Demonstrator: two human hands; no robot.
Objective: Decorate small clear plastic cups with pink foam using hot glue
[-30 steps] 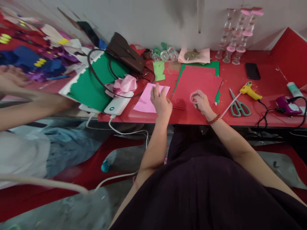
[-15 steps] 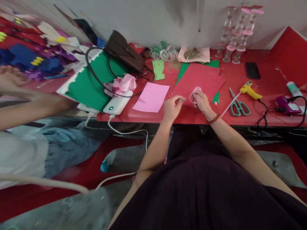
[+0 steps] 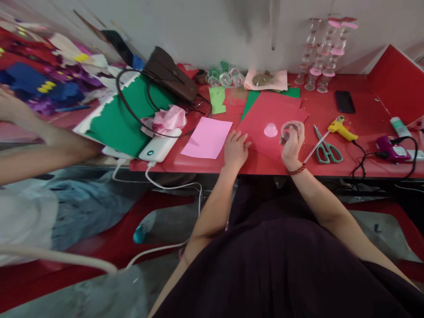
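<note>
My right hand (image 3: 291, 145) is wrapped around a small clear plastic cup (image 3: 294, 126), held over the right side of the red paper (image 3: 274, 108). A pale pink round piece (image 3: 270, 130) lies on that paper, just left of the cup. My left hand (image 3: 236, 150), palm down with its fingers apart, rests near the red paper's left edge and holds nothing. Left of it lies a sheet of pink paper (image 3: 208, 137). Scissors (image 3: 327, 150) with grey-green handles and a yellow glue gun (image 3: 343, 128) lie to the right of my right hand.
Towers of clear cups (image 3: 318, 62) stand by the wall, near a black phone (image 3: 345, 102). Loose clear cups (image 3: 225, 78) sit at the back. A white power bank (image 3: 159, 148), pink ribbon (image 3: 170, 119) and brown case (image 3: 172, 75) occupy the left. Another person's arm (image 3: 43, 152) reaches in there.
My right hand has moved right with the cup, exposing the pink round piece on the red paper. My left hand's fingers have spread from a pinch onto the table. The view shifted slightly.
</note>
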